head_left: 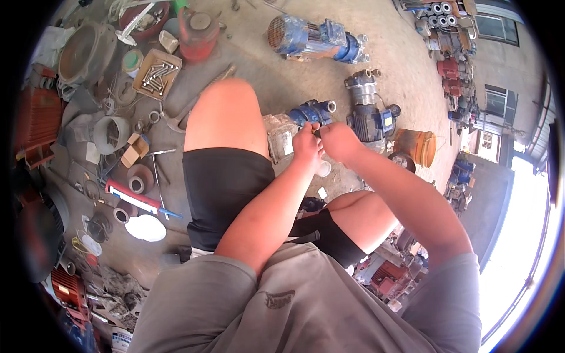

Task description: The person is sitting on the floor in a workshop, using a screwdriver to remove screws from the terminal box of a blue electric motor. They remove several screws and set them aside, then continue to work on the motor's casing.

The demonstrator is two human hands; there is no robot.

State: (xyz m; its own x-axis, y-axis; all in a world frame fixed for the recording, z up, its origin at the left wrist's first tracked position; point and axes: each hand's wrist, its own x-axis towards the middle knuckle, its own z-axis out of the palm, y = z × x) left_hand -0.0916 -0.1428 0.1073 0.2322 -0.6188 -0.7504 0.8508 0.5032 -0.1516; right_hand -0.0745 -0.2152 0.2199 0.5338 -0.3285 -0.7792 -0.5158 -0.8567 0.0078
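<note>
My left hand [306, 145] and my right hand [340, 142] meet in front of me, fingers closed in a pinch. Between the fingertips shows a small dark part [318, 133]; its kind is too small to make out. Just beyond my hands lies a pump with a blue end [311, 112] and a pale, worn body [281, 140]. Right of my hands stands another pump with a dark blue motor [368, 125] and a grey metal head [361, 89]. A small whitish round piece [323, 169] shows just below my hands, and I cannot tell whether they touch it.
Farther off lies a large blue motor pump [318, 38]. An orange bucket [416, 147] stands at right. On the left floor are a box of bolts [157, 75], a red oil can [198, 35], a hammer [175, 122], a sealant tube [133, 196] and a T-handle wrench [158, 176].
</note>
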